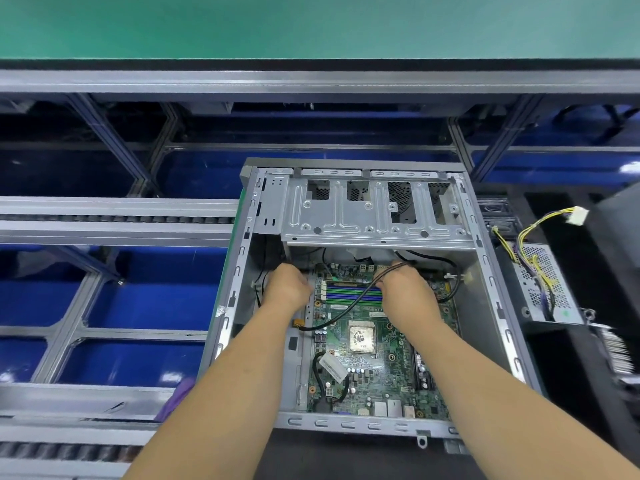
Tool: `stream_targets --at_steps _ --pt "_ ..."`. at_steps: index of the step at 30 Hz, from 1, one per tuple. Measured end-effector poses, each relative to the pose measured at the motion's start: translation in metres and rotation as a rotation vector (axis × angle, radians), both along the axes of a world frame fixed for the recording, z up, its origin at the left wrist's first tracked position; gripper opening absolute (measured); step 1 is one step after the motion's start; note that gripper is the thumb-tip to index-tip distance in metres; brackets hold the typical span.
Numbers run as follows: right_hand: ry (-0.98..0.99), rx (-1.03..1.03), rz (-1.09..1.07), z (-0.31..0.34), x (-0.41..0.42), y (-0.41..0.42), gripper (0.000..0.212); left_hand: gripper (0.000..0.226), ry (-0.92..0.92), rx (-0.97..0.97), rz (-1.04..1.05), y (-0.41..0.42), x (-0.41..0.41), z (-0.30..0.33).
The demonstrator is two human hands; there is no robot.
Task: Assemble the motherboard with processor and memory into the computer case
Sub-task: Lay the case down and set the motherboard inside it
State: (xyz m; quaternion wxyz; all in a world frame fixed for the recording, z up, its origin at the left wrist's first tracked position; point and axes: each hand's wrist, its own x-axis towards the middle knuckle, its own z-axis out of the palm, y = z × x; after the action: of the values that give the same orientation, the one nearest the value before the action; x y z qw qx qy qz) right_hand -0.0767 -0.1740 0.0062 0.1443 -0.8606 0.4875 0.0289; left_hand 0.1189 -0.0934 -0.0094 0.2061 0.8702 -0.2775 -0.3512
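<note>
Two black cables (pixel 349 308) cross the motherboard (pixel 381 358) between both hands.

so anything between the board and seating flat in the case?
Board already lies inside the case. A black cable crosses over its memory slots, running from the left edge up to the right hand. Left hand is at the board's far left corner. Underneath can't be seen.

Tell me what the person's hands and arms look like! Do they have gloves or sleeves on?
No gloves and no sleeves in view. The left hand and right hand are bare, and both forearms are bare all the way to the bottom of the picture. No watch, ring or wristband shows on them.
</note>
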Motion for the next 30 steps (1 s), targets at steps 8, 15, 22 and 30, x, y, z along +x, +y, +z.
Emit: stream_targets --at_steps 8,15,22,30 --pt "-0.014 0.067 0.017 -0.0046 0.0011 -0.0072 0.02 0.024 0.082 -0.043 0.082 0.001 -0.0057 0.0026" --pt "0.01 0.084 0.051 -0.0049 0.0042 -0.0099 0.027 0.029 0.107 -0.036 0.115 0.0011 -0.007 0.0045" --pt "-0.023 0.068 0.054 -0.005 0.0021 -0.0089 0.024 0.033 0.116 -0.035 0.124 0.0014 -0.0071 0.0038" --pt "-0.074 0.094 0.024 -0.002 0.0016 -0.0067 0.019 0.036 0.116 -0.03 0.133 0.0002 -0.0073 0.0027"
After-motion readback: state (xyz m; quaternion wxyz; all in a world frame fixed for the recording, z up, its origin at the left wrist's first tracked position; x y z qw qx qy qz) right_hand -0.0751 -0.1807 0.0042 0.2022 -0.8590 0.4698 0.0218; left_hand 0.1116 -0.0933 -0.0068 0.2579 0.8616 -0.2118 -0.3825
